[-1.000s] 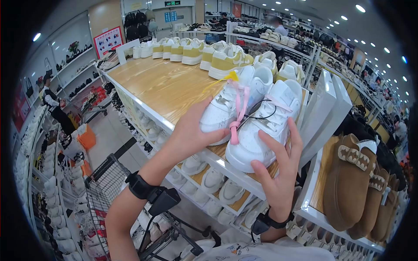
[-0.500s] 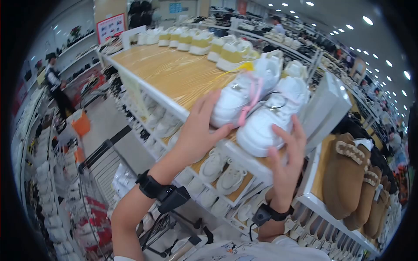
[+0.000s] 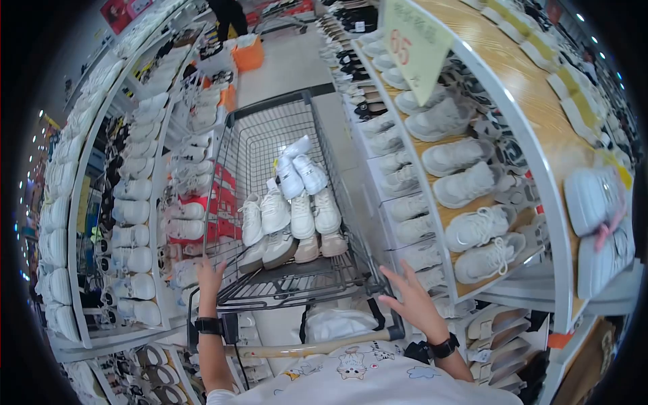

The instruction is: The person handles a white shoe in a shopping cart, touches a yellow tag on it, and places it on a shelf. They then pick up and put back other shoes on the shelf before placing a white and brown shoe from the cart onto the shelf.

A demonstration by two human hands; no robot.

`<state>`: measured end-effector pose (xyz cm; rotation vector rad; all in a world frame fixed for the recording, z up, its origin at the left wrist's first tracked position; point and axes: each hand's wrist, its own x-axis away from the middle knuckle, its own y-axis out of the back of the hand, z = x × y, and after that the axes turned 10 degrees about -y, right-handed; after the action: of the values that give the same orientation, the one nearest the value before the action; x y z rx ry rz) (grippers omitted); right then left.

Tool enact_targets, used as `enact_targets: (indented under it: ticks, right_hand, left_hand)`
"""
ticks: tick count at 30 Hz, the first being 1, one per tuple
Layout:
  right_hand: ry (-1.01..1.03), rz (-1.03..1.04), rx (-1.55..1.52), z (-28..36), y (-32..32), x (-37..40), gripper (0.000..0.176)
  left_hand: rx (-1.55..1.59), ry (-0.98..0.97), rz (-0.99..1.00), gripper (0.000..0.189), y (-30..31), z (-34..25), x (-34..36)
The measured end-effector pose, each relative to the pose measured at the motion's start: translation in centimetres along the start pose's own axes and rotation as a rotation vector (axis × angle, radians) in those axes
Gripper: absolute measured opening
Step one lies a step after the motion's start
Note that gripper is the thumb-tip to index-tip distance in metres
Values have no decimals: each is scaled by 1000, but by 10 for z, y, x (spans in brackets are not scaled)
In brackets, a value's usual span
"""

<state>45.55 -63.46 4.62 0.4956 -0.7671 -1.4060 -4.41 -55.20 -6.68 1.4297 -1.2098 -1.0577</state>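
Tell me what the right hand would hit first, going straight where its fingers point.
The right hand would probably meet the shopping cart at its near right side, though depth is unclear; it may pass above.

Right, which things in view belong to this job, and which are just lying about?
In the job:
left hand
right hand
shopping cart
shoes in the cart
pink-laced shoes, handled moments ago

Just lying about:
price sign
orange box
left-rack shoes

Cart [image 3: 270,128]: dark wire, upright, between left hand [image 3: 210,278] and right hand [image 3: 413,304]
White shoes [image 3: 275,210]: grouped inside, beyond both hands
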Motion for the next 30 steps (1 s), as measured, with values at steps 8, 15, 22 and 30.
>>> enact_targets:
  ticks: [8, 15, 22, 30]
  right_hand:
    - [88, 307, 120, 17, -43, -86, 44]
    - [179, 393, -79, 4, -57, -148, 48]
    - [-7, 485, -24, 26, -60, -199, 41]
    - [37, 465, -37, 47, -61, -256, 38]
  left_hand:
    - [-20, 55, -73, 26, -26, 14, -31]
    - [19, 33, -17, 28, -11, 19, -76]
    - [-77, 82, 3, 18, 2, 5, -136]
    - [71, 43, 5, 15, -1, 11, -211]
